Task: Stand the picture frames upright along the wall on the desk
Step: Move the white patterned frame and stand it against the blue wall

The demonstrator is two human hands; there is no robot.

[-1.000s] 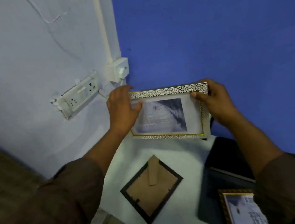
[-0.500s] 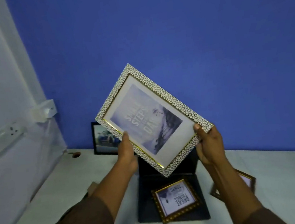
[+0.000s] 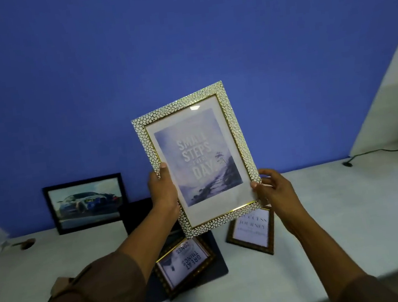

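Blue wall (image 3: 179, 40) behind white worktop (image 3: 338, 209): left hand (image 3: 163, 192) and right hand (image 3: 274, 188) clasp the pebble-bordered frame (image 3: 195, 158) aloft, portrait; next, I judge, lower it beside the standing car picture (image 3: 86, 203).

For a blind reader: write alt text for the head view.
Both hands, left hand and right hand, hold a white pebbled frame above the desk. Behind, a car picture stands against the blue wall; two dark frames lie flat.
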